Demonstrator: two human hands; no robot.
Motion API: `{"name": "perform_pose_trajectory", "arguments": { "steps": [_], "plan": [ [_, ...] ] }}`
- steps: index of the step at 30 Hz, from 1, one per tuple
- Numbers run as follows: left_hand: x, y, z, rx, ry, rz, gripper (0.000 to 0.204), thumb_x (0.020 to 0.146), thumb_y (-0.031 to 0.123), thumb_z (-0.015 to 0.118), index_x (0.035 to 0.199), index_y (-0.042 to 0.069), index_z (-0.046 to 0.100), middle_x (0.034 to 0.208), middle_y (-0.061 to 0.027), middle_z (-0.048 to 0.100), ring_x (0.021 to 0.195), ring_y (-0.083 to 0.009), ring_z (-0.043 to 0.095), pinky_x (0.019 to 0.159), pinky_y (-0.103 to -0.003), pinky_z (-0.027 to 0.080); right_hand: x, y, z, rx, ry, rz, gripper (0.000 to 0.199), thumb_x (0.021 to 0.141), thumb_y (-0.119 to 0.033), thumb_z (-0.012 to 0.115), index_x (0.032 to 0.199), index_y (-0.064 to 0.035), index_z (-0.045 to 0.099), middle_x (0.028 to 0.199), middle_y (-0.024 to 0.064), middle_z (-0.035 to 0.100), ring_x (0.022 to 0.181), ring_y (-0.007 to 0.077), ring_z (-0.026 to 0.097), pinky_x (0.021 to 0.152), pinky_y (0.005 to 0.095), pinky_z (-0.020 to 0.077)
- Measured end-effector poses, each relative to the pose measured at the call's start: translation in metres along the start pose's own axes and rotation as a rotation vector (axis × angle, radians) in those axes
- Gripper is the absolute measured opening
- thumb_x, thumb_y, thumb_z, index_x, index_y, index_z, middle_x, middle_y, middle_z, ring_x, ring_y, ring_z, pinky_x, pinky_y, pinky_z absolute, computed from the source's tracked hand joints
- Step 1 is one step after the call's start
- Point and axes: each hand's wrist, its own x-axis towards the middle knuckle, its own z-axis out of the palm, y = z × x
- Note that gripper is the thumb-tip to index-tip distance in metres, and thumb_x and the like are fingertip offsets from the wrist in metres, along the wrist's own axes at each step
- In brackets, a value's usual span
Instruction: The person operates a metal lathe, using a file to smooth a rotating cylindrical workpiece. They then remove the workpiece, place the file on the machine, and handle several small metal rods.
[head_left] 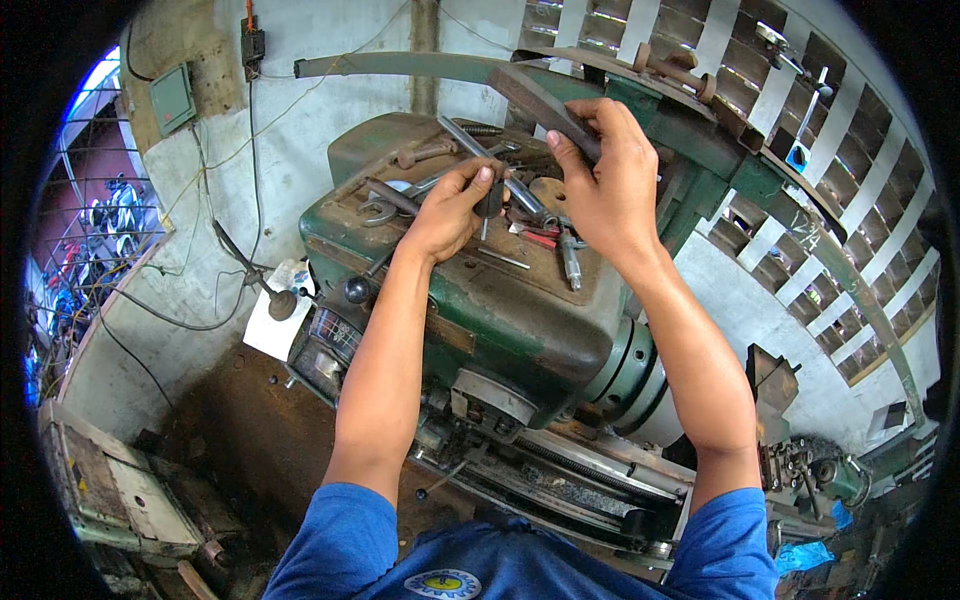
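My right hand (612, 185) is closed on a long, flat, dark rectangular bar (540, 105), raised above the top of a green lathe (480, 340). My left hand (448, 215) pinches a small dark piece (490, 200) between thumb and fingers. What kind of piece it is, I cannot make out. The bar and the piece are apart. Below the hands, on the lathe's headstock, lie a long shiny metal rod (530, 200), an open-ended wrench (380, 210), a micrometer-like tool (570, 262) and a thin rod (502, 259).
A curved green metal arm (400, 65) spans the back above the headstock. A black-knobbed lever (357, 290) stands at its front. To the right are the chuck (630, 365) and the lathe bed (560, 470). A worn metal cabinet (120, 490) is at lower left.
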Motion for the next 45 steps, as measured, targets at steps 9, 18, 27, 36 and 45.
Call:
{"name": "perform_pose_trajectory", "arguments": {
  "steps": [9,18,27,36,45],
  "plan": [
    [0.000,0.002,0.003,-0.075,-0.031,0.068,0.023,0.107,0.028,0.051,0.111,0.006,0.058,0.096,-0.0017,0.058,0.090,-0.0106,0.057,0.080,-0.029,0.049,-0.017,-0.010,0.002,0.018,0.055,-0.040,0.024,0.084,-0.003,0.073,0.103,0.0037,0.061,0.092,0.0197,0.062,0.084,0.0373,0.064,0.075,0.0419,0.0507],
    [0.001,-0.002,0.002,-0.090,-0.043,0.083,0.029,0.107,0.029,0.051,0.117,0.003,0.056,0.097,-0.0031,0.060,0.089,-0.0131,0.058,0.080,-0.031,0.049,-0.036,0.004,0.025,0.003,-0.126,0.067,0.023,0.083,0.000,0.070,0.104,0.0036,0.060,0.097,0.0228,0.062,0.089,0.0452,0.062,0.077,0.0476,0.0497],
    [0.004,-0.004,-0.006,-0.104,0.094,0.050,0.033,0.107,0.030,0.048,0.122,0.001,0.055,0.105,-0.0048,0.063,0.097,-0.0157,0.062,0.083,-0.036,0.052,-0.035,0.007,0.028,-0.046,0.016,0.074,0.024,0.083,0.000,0.071,0.104,0.0038,0.060,0.097,0.0227,0.062,0.089,0.0441,0.062,0.078,0.0475,0.0497],
    [0.004,-0.002,0.003,-0.003,0.030,0.025,0.032,0.108,0.029,0.047,0.127,0.004,0.053,0.104,-0.0029,0.060,0.094,-0.0125,0.059,0.086,-0.031,0.049,-0.033,0.012,0.034,0.019,-0.074,0.087,0.024,0.083,0.000,0.072,0.103,0.0041,0.060,0.095,0.0212,0.062,0.088,0.0435,0.063,0.077,0.0448,0.0502],
    [0.003,-0.003,0.008,0.008,0.035,0.070,0.025,0.109,0.028,0.047,0.112,0.006,0.059,0.095,0.0010,0.059,0.088,-0.0076,0.054,0.081,-0.024,0.044,-0.021,0.013,0.028,0.005,-0.159,-0.004,0.024,0.083,0.000,0.071,0.104,0.0047,0.060,0.097,0.0218,0.063,0.090,0.0431,0.063,0.078,0.0434,0.0509]
  ]
}}
